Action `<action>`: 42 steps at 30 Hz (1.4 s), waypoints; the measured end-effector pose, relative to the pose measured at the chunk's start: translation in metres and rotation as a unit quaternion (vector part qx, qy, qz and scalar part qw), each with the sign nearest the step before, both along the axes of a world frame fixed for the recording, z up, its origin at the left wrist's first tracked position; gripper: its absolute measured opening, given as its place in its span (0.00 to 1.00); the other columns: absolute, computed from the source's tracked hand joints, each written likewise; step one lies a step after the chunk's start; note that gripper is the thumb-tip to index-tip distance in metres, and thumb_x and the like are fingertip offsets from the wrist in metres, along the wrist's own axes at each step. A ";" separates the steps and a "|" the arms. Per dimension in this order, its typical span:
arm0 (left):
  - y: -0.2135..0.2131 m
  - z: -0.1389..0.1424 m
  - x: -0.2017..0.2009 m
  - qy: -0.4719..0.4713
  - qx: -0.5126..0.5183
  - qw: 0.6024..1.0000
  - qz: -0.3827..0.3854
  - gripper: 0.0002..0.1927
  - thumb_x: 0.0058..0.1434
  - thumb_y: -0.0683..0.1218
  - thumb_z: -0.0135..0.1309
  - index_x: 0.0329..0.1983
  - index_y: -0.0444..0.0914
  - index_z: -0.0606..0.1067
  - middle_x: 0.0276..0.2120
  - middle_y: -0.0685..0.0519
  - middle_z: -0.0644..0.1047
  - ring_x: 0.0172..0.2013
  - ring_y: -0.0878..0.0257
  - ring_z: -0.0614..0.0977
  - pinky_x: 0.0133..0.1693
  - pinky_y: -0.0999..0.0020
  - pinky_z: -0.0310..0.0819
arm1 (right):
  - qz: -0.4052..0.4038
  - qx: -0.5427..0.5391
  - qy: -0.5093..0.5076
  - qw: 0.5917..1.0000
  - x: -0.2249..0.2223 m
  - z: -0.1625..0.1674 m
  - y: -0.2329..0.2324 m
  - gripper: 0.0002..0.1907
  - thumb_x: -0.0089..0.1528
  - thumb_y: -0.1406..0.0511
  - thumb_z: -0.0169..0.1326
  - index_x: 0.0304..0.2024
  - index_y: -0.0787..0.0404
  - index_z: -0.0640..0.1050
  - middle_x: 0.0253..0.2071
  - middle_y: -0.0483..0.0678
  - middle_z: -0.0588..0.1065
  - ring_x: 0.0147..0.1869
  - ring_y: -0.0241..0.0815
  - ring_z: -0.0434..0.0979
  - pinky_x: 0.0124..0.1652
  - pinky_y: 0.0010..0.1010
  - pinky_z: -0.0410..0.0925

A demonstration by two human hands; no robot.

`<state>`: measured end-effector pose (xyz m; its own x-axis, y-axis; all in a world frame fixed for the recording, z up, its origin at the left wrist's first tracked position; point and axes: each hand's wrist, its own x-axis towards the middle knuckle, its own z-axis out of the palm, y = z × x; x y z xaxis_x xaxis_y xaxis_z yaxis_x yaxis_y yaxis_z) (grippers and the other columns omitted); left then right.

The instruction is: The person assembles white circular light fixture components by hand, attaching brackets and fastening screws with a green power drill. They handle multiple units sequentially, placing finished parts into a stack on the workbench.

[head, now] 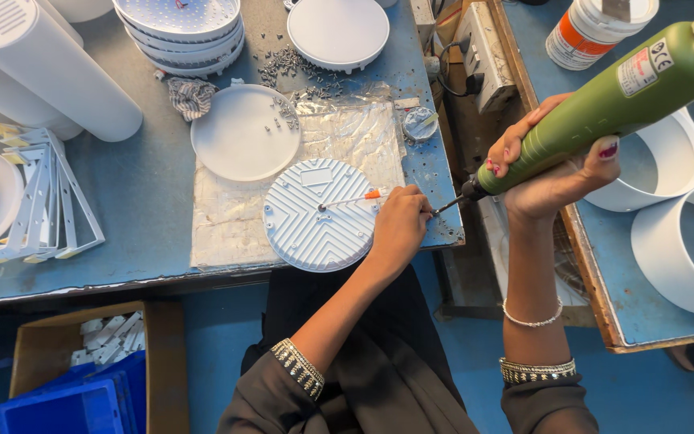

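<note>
A round ribbed grey metal disc (315, 217) lies on a crinkled plastic sheet (226, 217) at the bench's front edge. A thin wire with an orange sleeve (359, 197) runs across its top. My left hand (399, 229) rests on the disc's right rim, fingers pinched around the tip of the screwdriver's bit (447, 206); whatever is between them is too small to tell. My right hand (552, 181) grips a green electric screwdriver (628, 84), slanted down to the left, just right of the disc.
A white round cover (242, 133), loose screws (287, 64), a stack of perforated discs (182, 28), white tubes (42, 64) and white brackets (42, 201) crowd the bench. White cylindrical housings (684, 241) sit at right. Below left are a cardboard box (158, 362) and blue bins (74, 402).
</note>
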<state>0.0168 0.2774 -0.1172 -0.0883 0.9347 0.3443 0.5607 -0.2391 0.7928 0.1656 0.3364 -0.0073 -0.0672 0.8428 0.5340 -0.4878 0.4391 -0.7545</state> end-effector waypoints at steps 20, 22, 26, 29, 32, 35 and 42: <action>-0.008 0.002 0.009 0.019 0.018 0.999 0.045 0.01 0.56 0.36 0.57 0.29 0.34 0.79 0.35 0.52 0.77 0.42 0.54 0.78 0.43 0.59 0.75 | 0.019 -0.017 0.003 1.000 -0.005 -0.004 0.008 0.40 0.66 0.34 0.43 0.48 0.67 0.65 0.31 0.52 0.63 0.24 0.45 0.63 0.23 0.34 0.60; -0.008 0.001 0.010 0.019 0.019 0.999 0.047 0.01 0.56 0.36 0.57 0.29 0.33 0.78 0.35 0.51 0.76 0.42 0.54 0.78 0.43 0.59 0.75 | 0.027 -0.016 0.010 0.999 -0.005 -0.006 0.010 0.40 0.65 0.35 0.43 0.48 0.67 0.65 0.33 0.52 0.64 0.25 0.44 0.64 0.23 0.34 0.61; -0.008 -0.003 0.013 0.016 0.033 0.998 0.052 0.02 0.55 0.35 0.57 0.27 0.32 0.76 0.35 0.50 0.76 0.43 0.52 0.78 0.43 0.58 0.74 | 0.033 -0.006 -0.001 0.999 -0.004 -0.006 0.011 0.40 0.65 0.34 0.42 0.47 0.67 0.65 0.29 0.53 0.64 0.24 0.44 0.63 0.23 0.33 0.61; -0.010 -0.009 0.014 0.009 0.052 0.997 0.056 0.02 0.56 0.34 0.55 0.28 0.32 0.75 0.35 0.50 0.76 0.43 0.52 0.78 0.44 0.58 0.74 | 0.035 0.004 -0.025 0.999 -0.006 -0.001 0.009 0.41 0.66 0.34 0.42 0.45 0.67 0.65 0.24 0.54 0.62 0.21 0.44 0.62 0.23 0.33 0.60; -0.012 -0.013 0.015 0.021 0.078 0.995 0.062 0.02 0.54 0.34 0.55 0.30 0.32 0.75 0.36 0.49 0.75 0.43 0.51 0.77 0.44 0.58 0.74 | 0.039 0.018 -0.046 0.998 -0.008 0.007 0.008 0.41 0.67 0.33 0.41 0.44 0.67 0.66 0.22 0.55 0.62 0.19 0.44 0.62 0.23 0.33 0.61; -0.014 -0.013 0.016 0.041 0.086 0.993 0.072 0.03 0.55 0.33 0.54 0.32 0.32 0.75 0.37 0.48 0.75 0.44 0.50 0.76 0.45 0.57 0.74 | 0.053 0.020 -0.059 0.997 -0.009 0.019 0.009 0.41 0.67 0.34 0.42 0.44 0.67 0.66 0.22 0.55 0.62 0.19 0.45 0.63 0.23 0.33 0.62; -0.026 0.006 0.013 -0.003 0.066 0.996 0.059 0.02 0.61 0.38 0.56 0.34 0.33 0.77 0.37 0.47 0.76 0.43 0.49 0.78 0.44 0.56 0.74 | 0.094 0.026 -0.051 0.994 0.006 0.061 0.015 0.37 0.68 0.39 0.47 0.47 0.69 0.68 0.35 0.53 0.66 0.29 0.48 0.67 0.25 0.38 0.64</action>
